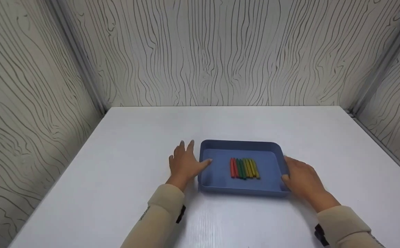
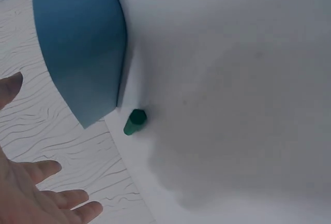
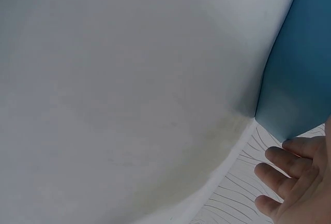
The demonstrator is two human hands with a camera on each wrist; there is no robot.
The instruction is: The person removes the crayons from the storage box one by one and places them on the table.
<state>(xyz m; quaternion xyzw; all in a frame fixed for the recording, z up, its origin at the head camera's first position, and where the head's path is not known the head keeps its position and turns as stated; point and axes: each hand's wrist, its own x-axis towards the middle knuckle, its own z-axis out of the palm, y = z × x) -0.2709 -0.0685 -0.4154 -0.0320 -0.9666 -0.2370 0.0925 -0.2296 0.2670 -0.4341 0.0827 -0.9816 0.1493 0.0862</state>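
Observation:
A shallow blue tray (image 1: 241, 189) lies on the white table. Inside it several crayons (image 1: 245, 168) form a row: red at left, green in the middle, yellow at right. My right hand (image 1: 303, 177) grips the tray's right wall, thumb over the rim and fingers along the outside. At the left wall is my left hand (image 1: 185, 164), its fingers spread and pointing away; the thumb reaches over the rim. In the left wrist view a green crayon (image 2: 135, 122) lies on the table beside the tray's outer wall (image 2: 80, 43). I cannot make it out in the head view.
The white tabletop (image 1: 127, 137) stretches around the tray. Panels with a wood-grain pattern (image 1: 200, 51) stand behind the table and along its sides, with grey posts at the corners.

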